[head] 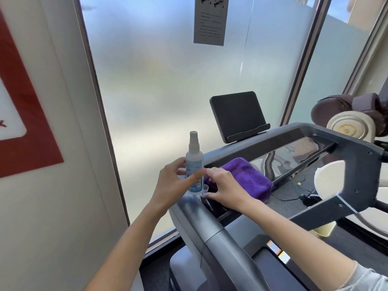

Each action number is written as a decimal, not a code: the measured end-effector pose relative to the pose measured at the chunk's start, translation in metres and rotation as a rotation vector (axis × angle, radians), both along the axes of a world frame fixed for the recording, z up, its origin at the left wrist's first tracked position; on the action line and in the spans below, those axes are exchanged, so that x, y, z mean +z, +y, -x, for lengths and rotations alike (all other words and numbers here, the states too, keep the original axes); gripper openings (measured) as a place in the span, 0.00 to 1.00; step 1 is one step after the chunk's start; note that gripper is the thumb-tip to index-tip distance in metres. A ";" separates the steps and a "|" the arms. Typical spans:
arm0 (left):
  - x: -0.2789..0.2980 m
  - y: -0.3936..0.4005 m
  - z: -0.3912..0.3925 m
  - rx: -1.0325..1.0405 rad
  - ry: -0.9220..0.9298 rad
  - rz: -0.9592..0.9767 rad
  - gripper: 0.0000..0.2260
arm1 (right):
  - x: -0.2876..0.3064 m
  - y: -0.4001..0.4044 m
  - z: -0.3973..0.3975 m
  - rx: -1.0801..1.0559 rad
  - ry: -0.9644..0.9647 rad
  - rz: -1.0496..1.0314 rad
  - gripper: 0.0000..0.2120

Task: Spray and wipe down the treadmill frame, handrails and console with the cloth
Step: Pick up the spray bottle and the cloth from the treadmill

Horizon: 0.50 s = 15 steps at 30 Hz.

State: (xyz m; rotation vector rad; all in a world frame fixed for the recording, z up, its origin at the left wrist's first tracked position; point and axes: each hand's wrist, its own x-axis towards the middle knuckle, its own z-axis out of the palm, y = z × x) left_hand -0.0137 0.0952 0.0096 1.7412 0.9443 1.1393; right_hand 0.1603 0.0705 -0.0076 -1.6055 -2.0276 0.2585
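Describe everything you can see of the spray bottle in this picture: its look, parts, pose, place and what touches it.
The spray bottle is small and slim, of clear or whitish plastic, with a white pump nozzle on top and a blue and white label whose text is too small to read. It stands upright at the left end of the treadmill console, just left of the folded purple cloth. The left hand grips its body, thumb across the label. The right hand is beside its base, next to a small clear cap.

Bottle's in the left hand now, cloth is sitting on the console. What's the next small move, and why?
Probably close the right hand on the purple cloth and lift it. The left hand already holds the spray bottle upright, while the cloth lies folded on the console, right under the right hand's fingers.
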 end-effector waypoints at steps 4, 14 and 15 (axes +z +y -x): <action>0.002 -0.003 -0.004 0.041 0.011 -0.035 0.12 | 0.045 -0.018 -0.006 -0.046 0.623 -0.175 0.11; 0.002 -0.026 -0.049 0.109 0.028 -0.307 0.20 | 0.076 -0.042 0.003 -0.089 1.038 -0.300 0.07; 0.000 -0.028 -0.052 0.130 0.030 -0.333 0.20 | 0.075 -0.044 0.000 -0.084 1.082 -0.291 0.07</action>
